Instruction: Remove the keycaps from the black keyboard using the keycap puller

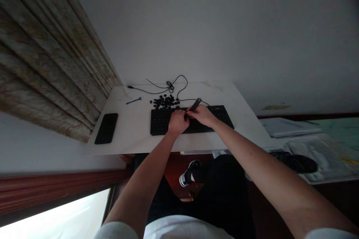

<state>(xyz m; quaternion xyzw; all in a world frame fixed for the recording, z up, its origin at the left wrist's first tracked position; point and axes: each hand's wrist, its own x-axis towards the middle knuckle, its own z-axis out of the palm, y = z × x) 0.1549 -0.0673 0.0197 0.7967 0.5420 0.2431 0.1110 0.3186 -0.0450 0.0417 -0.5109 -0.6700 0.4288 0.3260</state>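
A black keyboard (160,124) lies on the white table, with both hands over its middle. My right hand (202,115) is closed around a dark, narrow tool (195,104) whose end sticks up past the fingers; its exact kind is unclear. Close beside it, my left hand (178,121) rests on the keys with curled fingers, and whatever it pinches is hidden. Just behind the keyboard's left half is a loose heap of black keycaps (165,101). The keys under my hands are hidden.
A thin blue tool (134,100) lies left of the keycaps. The knotted black cable (170,87) runs along the table's back edge (207,83). At the left is a black phone (106,129), near a curtain (56,52). A dark mouse-like object (303,163) sits on a lower surface at right.
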